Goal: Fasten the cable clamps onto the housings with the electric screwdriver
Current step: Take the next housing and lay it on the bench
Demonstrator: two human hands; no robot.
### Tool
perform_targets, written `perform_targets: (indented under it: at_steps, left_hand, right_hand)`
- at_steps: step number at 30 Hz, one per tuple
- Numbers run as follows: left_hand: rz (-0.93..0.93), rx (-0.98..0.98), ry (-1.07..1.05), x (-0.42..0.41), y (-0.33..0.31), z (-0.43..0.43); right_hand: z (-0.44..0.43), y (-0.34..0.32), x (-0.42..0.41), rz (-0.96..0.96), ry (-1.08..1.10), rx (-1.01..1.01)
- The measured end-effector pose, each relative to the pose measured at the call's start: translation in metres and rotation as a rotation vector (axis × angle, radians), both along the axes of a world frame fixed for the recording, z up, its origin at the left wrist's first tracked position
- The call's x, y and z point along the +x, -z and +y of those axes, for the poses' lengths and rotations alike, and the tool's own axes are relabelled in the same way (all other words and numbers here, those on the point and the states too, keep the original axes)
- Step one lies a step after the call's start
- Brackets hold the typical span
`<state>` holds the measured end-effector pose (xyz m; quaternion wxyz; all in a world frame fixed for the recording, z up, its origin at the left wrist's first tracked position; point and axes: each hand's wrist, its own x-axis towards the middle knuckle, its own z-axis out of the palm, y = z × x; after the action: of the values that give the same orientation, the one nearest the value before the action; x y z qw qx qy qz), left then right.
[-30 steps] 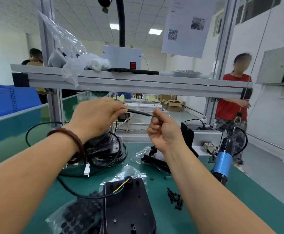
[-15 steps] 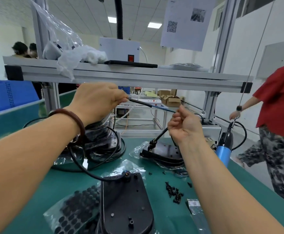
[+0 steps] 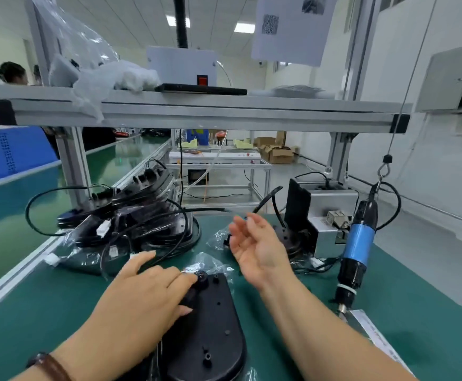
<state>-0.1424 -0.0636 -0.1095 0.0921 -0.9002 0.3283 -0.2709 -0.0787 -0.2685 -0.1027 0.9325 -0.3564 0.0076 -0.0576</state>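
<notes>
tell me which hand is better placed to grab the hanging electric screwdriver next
Right, probably. The right hand is open and free, on the side where the electric screwdriver hangs; the left hand rests on the black housing.

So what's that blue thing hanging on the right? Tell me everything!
The electric screwdriver has a blue plastic-looking barrel, black top and lower part, a white ring and a metal tip pointing down. It hangs slightly tilted from a hook over the green table's right side. A black cable loops from its top. Neither left hand nor right hand touches it.
</notes>
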Motion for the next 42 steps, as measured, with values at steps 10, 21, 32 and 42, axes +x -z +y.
perform_targets:
  at_steps: [10,21,32,42]
  left_hand:
    - [-0.07,0.242,-0.095,0.031,-0.049,-0.025]
    - [0.087,0.396,-0.168,0.05,-0.058,-0.042]
    - [0.222,0.32,-0.12,0.056,-0.061,-0.033]
    - [0.128,0.251,-0.003,0.033,-0.081,-0.044]
  right_hand:
    - [0.03,0.039,-0.012,-0.155,-0.045,-1.135]
    - [0.026,0.043,-0.012,-0.252,-0.063,-1.147]
    - [0.024,0.043,-0.015,-0.301,-0.08,-1.137]
    - [0.012,0.016,-0.019,-0.298,-0.102,-0.92]
